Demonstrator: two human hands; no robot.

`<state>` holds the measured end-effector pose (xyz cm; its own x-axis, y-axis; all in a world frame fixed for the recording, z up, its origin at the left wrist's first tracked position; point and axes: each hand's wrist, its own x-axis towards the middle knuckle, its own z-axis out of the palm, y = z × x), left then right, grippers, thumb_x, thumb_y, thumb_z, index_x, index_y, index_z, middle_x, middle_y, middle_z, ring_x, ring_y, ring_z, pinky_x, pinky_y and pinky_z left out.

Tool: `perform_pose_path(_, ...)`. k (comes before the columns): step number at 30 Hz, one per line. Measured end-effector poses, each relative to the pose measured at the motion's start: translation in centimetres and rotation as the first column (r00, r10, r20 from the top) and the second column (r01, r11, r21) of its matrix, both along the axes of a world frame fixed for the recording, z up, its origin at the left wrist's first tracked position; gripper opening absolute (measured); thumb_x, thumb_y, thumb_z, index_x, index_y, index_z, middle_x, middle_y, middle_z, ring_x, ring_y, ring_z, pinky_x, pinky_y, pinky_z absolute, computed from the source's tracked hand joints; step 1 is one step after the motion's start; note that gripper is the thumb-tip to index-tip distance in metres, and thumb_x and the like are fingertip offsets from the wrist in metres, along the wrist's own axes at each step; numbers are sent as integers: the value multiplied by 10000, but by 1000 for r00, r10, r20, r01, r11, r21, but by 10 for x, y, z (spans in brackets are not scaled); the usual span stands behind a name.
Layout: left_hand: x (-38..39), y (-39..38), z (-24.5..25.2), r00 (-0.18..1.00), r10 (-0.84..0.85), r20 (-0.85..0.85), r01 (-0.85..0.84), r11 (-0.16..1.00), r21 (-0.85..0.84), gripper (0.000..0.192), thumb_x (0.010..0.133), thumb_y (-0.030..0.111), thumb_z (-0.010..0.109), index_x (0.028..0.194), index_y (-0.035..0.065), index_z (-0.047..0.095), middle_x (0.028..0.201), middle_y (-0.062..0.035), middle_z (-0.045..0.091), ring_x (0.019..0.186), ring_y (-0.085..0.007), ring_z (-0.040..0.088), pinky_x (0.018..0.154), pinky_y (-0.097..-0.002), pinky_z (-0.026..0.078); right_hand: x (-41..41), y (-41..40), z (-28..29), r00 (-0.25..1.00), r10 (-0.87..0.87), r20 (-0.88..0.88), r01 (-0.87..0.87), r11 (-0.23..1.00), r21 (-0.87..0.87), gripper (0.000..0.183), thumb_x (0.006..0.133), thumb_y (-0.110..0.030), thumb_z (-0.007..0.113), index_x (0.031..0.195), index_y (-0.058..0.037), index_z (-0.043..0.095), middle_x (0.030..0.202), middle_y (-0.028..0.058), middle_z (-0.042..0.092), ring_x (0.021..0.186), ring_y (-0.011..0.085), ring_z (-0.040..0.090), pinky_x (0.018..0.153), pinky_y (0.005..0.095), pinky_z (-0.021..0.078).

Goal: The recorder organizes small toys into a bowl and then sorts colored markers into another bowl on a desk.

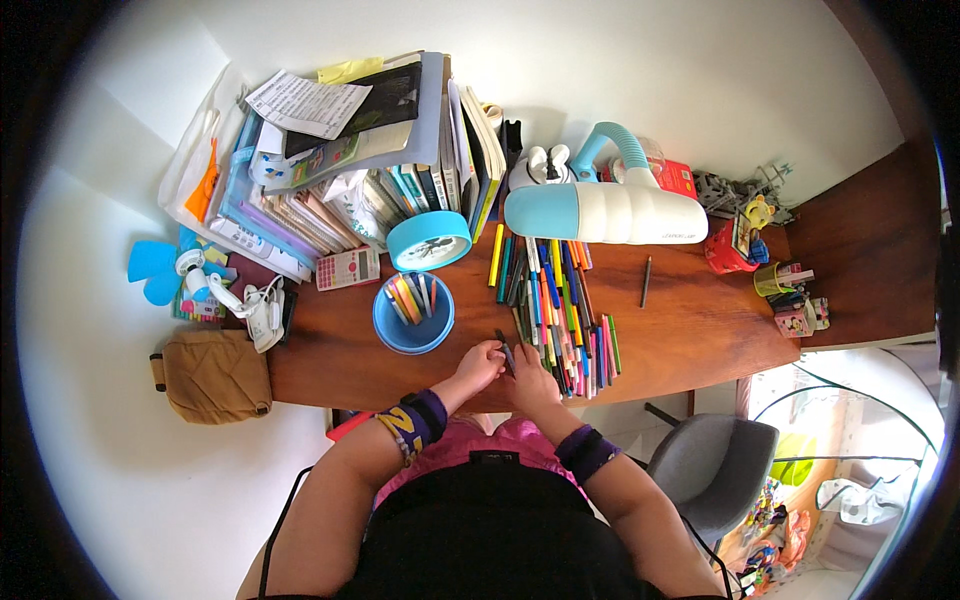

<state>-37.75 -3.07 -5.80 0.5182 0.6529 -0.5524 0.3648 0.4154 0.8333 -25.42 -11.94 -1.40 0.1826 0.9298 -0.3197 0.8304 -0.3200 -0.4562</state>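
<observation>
A slim dark pen (507,352) is between my two hands near the desk's front edge. My left hand (480,366) has curled fingers with their tips against the pen. From the other side, my right hand (535,384) grips its lower end, thumb and fingers around it. Right beside that hand lies a spread of many coloured markers and pens (570,315), roughly side by side on the wooden desk (675,315). To the left stands a round blue container (414,345) with several markers leaning inside.
Behind are a blue clock (428,240), a pink calculator (347,268), stacked books (420,187) and a desk lamp (607,214). One dark pencil (646,282) lies apart at right. A brown pouch (217,375) and small fan (187,264) sit left; a grey chair (712,465) stands right.
</observation>
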Motion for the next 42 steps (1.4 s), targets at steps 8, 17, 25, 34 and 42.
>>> perform_pose_path(8,-1,0,-2,999,42,-3,-42,983,-176,434,961,116,595,1342,-62,489,1045,-115,658,850,-186,667,704,-326,558,0,5,2,997,-47,-62,39,992,-120,653,865,-196,669,1416,0,378,1416,240,437,1175,398,572,938,449,517)
perform_pose_path(17,-12,-1,-2,992,105,-73,-111,991,-78,316,881,111,614,1146,-56,652,947,-153,706,784,-236,678,664,-342,549,0,14,-36,969,-133,-210,163,978,134,467,840,-195,683,1239,22,575,990,216,675,969,391,653,850,442,541)
perform_pose_path(25,-26,6,11,972,-81,-219,147,942,300,252,840,152,666,1015,-24,704,943,-224,709,899,-368,685,789,-444,530,-4,26,-13,932,-127,-340,176,978,115,245,851,-221,685,1018,-42,679,887,190,695,831,357,685,726,431,542)
perform_pose_path(34,-42,24,133,995,32,99,-86,786,612,230,852,56,691,1064,-25,654,974,-173,668,850,-293,689,700,-349,547,0,64,115,834,24,-551,176,935,307,289,933,-113,627,1190,-28,526,901,202,695,833,365,695,709,411,541)
perform_pose_path(42,-78,87,167,989,123,79,-139,624,769,198,806,11,706,983,-33,629,933,-159,606,802,-308,655,681,-359,535,-34,135,141,801,214,-560,141,841,523,148,844,-79,698,950,-10,623,821,170,657,772,342,665,686,401,539)
